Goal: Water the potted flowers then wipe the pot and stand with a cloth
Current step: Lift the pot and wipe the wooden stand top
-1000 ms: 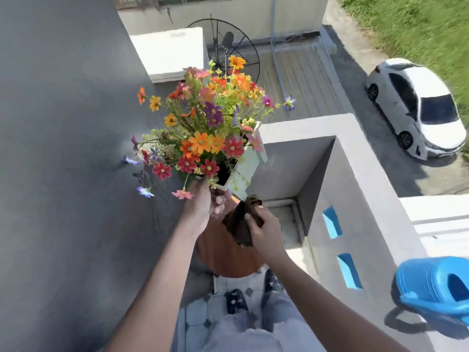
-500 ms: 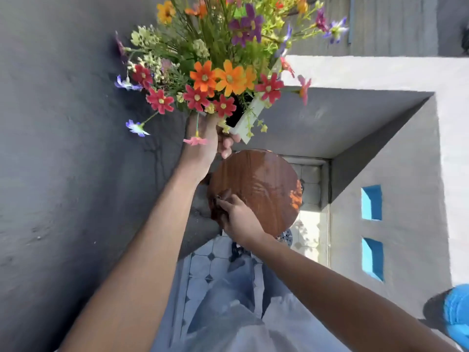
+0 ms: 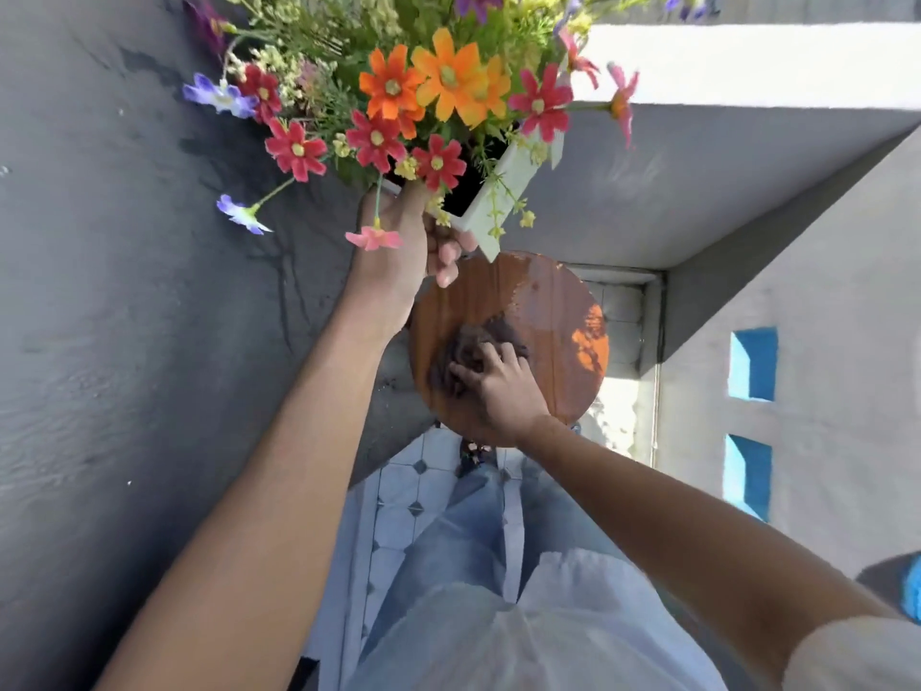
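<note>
My left hand (image 3: 398, 251) grips the white square pot (image 3: 503, 187) and holds it tilted in the air above the stand. Red, orange and purple flowers (image 3: 438, 87) spill out of the pot. Below it is the round brown wooden stand (image 3: 558, 321), its top partly wet and shiny. My right hand (image 3: 503, 391) presses a dark brown cloth (image 3: 463, 346) flat on the middle of the stand's top.
A dark grey wall (image 3: 124, 316) runs along the left. A pale parapet wall (image 3: 822, 366) with blue openings stands on the right. A blue watering can (image 3: 912, 586) shows at the right edge. Tiled floor (image 3: 413, 496) and my legs are below.
The view has tipped down onto the stand. My right hand has moved with the cloth from the stand's left edge to its middle. The pot stays lifted in my left hand.
</note>
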